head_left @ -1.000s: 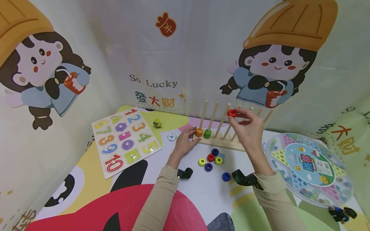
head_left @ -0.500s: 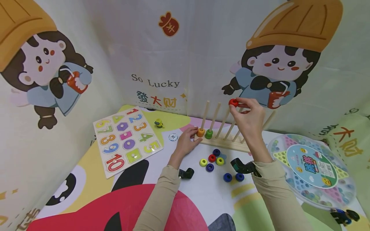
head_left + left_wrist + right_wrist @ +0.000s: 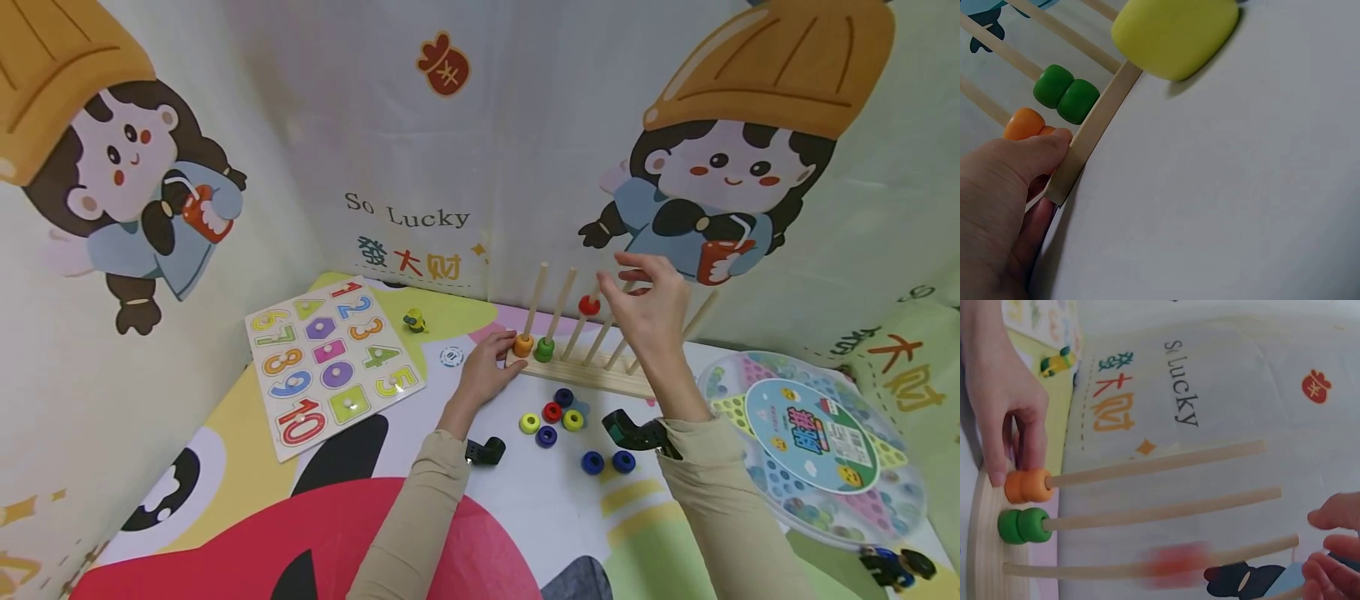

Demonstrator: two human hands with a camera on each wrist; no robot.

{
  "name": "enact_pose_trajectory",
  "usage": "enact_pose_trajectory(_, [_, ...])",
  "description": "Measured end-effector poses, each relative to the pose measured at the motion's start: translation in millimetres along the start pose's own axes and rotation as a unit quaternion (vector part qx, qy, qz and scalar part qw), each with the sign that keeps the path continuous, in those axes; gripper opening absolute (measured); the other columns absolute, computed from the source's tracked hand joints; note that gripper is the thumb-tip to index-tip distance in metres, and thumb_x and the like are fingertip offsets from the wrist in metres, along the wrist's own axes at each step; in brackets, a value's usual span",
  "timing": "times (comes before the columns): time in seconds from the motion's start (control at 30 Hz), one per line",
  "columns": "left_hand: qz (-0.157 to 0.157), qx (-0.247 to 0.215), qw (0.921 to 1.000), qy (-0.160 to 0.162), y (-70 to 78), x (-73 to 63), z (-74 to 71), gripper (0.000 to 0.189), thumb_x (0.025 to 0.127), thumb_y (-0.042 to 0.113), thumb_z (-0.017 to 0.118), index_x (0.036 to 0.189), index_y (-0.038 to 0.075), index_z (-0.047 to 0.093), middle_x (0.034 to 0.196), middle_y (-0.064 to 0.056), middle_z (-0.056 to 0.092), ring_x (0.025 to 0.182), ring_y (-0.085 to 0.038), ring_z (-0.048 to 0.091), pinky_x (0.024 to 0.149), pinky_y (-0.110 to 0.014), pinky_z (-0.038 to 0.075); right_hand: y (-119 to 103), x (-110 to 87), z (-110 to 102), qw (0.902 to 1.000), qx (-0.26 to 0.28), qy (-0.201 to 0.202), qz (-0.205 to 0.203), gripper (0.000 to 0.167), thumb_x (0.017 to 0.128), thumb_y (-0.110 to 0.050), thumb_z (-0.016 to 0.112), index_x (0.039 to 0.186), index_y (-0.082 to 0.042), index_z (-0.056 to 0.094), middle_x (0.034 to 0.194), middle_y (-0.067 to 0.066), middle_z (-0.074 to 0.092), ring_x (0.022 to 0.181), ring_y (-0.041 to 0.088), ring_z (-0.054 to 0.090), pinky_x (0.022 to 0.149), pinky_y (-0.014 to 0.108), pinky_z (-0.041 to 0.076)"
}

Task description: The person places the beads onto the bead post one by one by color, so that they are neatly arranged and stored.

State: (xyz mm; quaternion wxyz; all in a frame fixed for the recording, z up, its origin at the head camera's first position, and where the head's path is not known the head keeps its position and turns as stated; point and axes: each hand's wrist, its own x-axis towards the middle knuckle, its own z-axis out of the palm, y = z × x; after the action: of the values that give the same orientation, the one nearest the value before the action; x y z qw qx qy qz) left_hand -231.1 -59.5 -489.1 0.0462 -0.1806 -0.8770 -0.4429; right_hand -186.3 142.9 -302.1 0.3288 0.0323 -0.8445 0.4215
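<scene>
Red Ring (image 3: 589, 306) Rides a Bare Peg (image 3: 573, 336) Against Pale Printed Cloth (image 3: 360, 100)

Two hands work at a wooden stand (image 3: 585, 373) on a brightly printed surface (image 3: 525, 483), where white ground meets big patches of red, yellow, green and black. The right hand (image 3: 651, 304) hangs beside the peg's upper end with thumb and fingers apart, holding nothing; the red ring is around the third peg from the left, between tip and base, a blur from the right wrist. The left hand (image 3: 487, 371) grips the stand's left end, just beside two orange rings (image 3: 523, 345); two green rings (image 3: 545, 350) fill the foot of the next peg.

Loose rings lie in front of the stand: four blue (image 3: 592, 462), two yellow (image 3: 529, 423), one red (image 3: 552, 412). At left lies a number puzzle board (image 3: 317, 387), with a small yellow toy (image 3: 414, 320) and a round chip (image 3: 452, 357) between it and the stand. At right are a round clear game case (image 3: 813, 437) and, near its lower edge, a toy figure (image 3: 896, 567) in blue and black.

Behind, the cloth closes off the room on the visible sides, printed with cartoon characters in orange hats, a red pouch and the words "So Lucky" above Chinese lettering.
</scene>
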Motion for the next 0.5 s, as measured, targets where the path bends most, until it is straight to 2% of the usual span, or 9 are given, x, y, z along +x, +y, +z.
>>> enact_pose_trajectory(0.13, [0.003,0.005,1.0000,0.002,-0.2,0.1,1.2,0.048,0.091,0.023,0.073,0.132,0.001,0.061,0.139,-0.006,0.055,0.118,-0.021,0.058,0.098,-0.026,0.050,3.4,-4.9,-5.2,0.9994,0.024,0.001,-0.024,0.026,0.087,-0.009,0.074,0.110,0.004,0.071,0.104,0.019,0.065,0.090,0.029,0.065,0.068,0.011,0.046])
enact_pose_trajectory(0.3, [0.007,0.011,0.9999,0.006,-1.8,0.9,2.1,0.048,0.091,0.024,0.073,0.132,0.002,0.061,0.139,-0.005,0.056,0.118,-0.020,0.058,0.098,-0.027,0.050,9.1,-13.9,-11.1,0.9976,0.039,-0.005,-0.058,0.024,0.087,-0.006,0.073,0.109,0.005,0.071,0.103,0.019,0.067,0.088,0.028,0.066,0.070,0.010,0.048])
enact_pose_trajectory(0.5, [-0.001,0.002,1.0000,0.003,-0.8,0.5,0.9,0.048,0.091,0.023,0.073,0.133,0.002,0.061,0.138,-0.005,0.056,0.117,-0.020,0.059,0.097,-0.026,0.051,21.2,-32.7,-15.1,0.9978,0.038,-0.027,-0.048,0.022,0.086,-0.003,0.073,0.107,0.004,0.071,0.103,0.016,0.069,0.086,0.013,0.064,0.070,0.010,0.049])
